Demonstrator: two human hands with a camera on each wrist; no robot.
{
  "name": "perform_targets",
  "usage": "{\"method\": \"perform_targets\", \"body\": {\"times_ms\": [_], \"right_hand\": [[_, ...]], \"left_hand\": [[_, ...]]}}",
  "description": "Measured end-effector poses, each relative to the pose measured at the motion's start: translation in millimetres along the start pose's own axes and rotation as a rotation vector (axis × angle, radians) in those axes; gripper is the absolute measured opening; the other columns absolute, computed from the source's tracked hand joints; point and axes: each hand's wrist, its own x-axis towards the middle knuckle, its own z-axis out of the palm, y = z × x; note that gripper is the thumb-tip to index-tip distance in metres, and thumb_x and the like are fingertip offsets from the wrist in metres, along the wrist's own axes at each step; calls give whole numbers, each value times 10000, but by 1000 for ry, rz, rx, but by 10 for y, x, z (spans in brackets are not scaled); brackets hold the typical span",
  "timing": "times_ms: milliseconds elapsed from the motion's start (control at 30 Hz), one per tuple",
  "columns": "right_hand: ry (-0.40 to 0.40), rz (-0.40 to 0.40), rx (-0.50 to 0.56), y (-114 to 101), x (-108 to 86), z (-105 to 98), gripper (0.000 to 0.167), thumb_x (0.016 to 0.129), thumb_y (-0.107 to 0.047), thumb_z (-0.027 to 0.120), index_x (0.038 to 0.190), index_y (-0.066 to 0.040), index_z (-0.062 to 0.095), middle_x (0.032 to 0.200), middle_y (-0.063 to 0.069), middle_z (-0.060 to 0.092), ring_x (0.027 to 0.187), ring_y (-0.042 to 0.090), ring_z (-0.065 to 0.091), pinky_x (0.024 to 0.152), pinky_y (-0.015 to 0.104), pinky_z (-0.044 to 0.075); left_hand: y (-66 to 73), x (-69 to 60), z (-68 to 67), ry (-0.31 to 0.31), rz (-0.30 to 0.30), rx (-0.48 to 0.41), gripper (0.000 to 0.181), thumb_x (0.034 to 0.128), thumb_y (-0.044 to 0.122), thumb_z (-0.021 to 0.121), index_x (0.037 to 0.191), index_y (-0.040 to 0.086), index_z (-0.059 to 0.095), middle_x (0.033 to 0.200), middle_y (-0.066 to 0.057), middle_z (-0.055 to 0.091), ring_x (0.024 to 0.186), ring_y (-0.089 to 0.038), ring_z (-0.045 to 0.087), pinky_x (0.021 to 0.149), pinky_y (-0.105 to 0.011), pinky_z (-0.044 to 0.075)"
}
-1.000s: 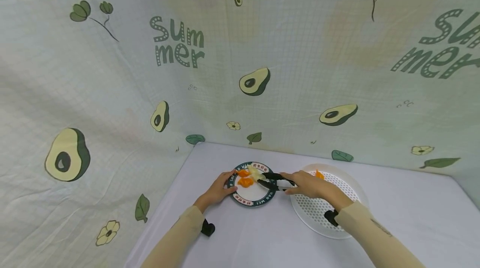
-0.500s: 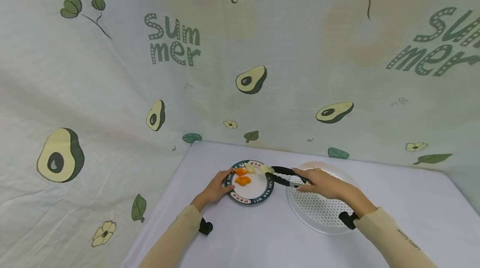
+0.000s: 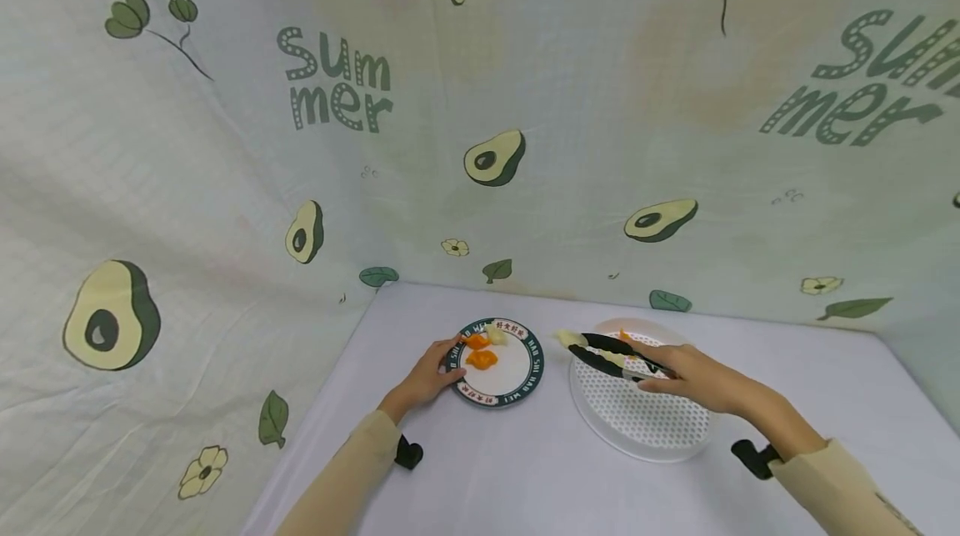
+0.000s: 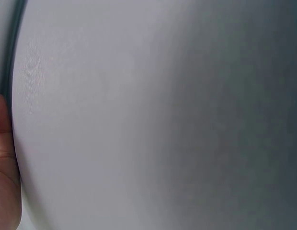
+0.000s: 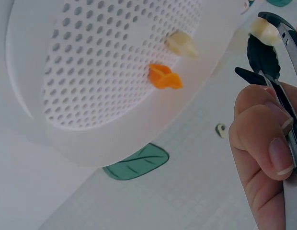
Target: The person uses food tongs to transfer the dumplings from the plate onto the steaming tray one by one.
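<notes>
My left hand (image 3: 423,373) holds the left rim of a round plate (image 3: 510,378) with a dark green patterned border. Two orange dumpling-shaped pieces (image 3: 482,359) and a pale yellow one (image 3: 496,334) lie on it. With curled fingers my right hand (image 3: 693,373) grips black-tipped tongs (image 3: 600,363). Their tips pinch another pale piece (image 5: 264,31), above the table between the plate and a white perforated tray (image 3: 637,423). Inside that tray the right wrist view shows an orange piece (image 5: 164,76) and a pale one (image 5: 181,44). The left wrist view shows only part of the left hand.
A white cloth-covered table (image 3: 465,469) carries both the plate and the tray. Behind it and on the left hangs a pale curtain (image 3: 570,211) printed with avocados and leaves. The tray has a raised rim.
My right hand has carried the tongs and the pale piece rightwards off the plate to the tray's left side. The left hand stays on the plate. The head view has shifted slightly right.
</notes>
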Motion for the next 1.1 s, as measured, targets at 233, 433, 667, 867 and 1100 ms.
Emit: {"method": "perform_targets", "body": {"times_ms": [233,433,667,867,1100], "right_hand": [[-53,67,20,73,-181,11,713,972,-355,639,1470,91,393,870,28,601,735,46,469,693,287,431],[-57,97,1,152,-259,34,714,956,-360,661,1456,89,419,962,28,635,795,77,497,679,287,440],[-63,159,-7,218,-331,72,734,930,-391,683,1445,76,447,1140,145,657,880,159,531,697,327,485],[-74,168,-22,275,-393,123,736,929,-387,684,1430,98,449,1129,176,666,949,207,596,756,424,534],[-80,188,-7,296,-415,183,724,923,-371,695,1425,93,460,1216,284,629,1070,367,624,864,546,533]], "left_hand": [[-18,-6,5,11,-9,12,697,963,248,682,1561,133,343,1507,-180,401,1399,-375,363,1161,-525,284],[-11,-6,-9,19,-26,-4,699,959,247,688,1561,142,348,1507,-174,399,1395,-373,368,1158,-531,287],[0,4,-16,21,-16,-3,694,958,240,690,1557,136,356,1495,-177,409,1373,-373,394,1149,-529,307],[5,-18,1,13,-16,-18,693,960,248,688,1556,128,356,1499,-186,401,1387,-384,375,1154,-538,292],[22,-21,9,12,-13,-20,695,958,245,691,1555,125,357,1498,-188,399,1380,-381,383,1152,-534,299]]}}
